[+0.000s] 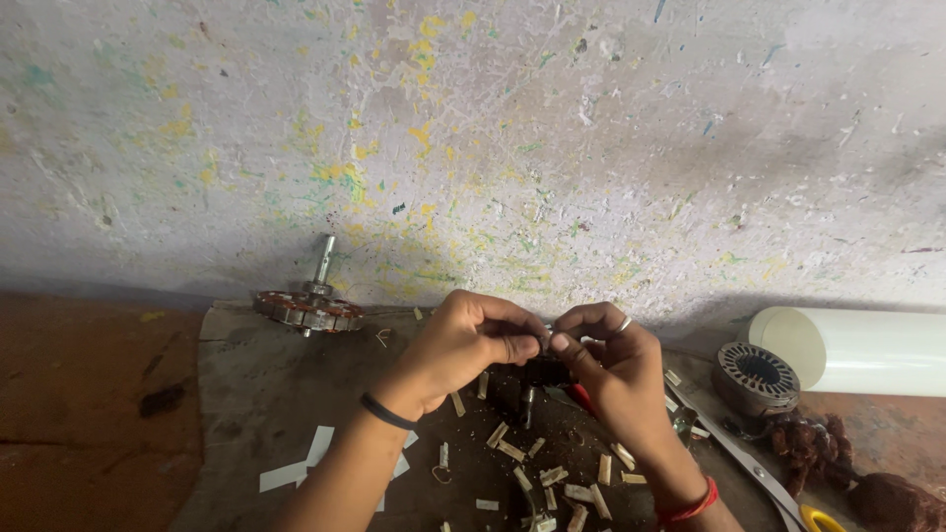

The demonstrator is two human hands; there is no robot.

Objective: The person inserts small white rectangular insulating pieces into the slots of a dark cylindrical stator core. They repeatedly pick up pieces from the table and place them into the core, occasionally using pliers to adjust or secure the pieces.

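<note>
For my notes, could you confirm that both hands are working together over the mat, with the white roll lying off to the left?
Not quite: the white roll lies to the right, as the head view shows. The left hand and right hand do work together over the mat.

Location type: a small motor-repair workshop, worked at floor level against a wall.

Indicators:
- The wall (552, 128) is rough, whitewashed and flecked with yellow, green and blue paint.
- A worn, stained mat (256, 394) lies on the reddish floor (79, 414) as the work surface.
- A wound motor part on a steel shaft (307, 305) stands at the mat's far edge.
- A slotted stator core (757, 372) sits beside a tangle of stripped copper winding wire (813, 445).
- Short cut strips of insulation (552, 478) and white paper slips (296, 468) are scattered over the mat.
- A pale rolled sheet (857, 350) lies near the wall.
</note>
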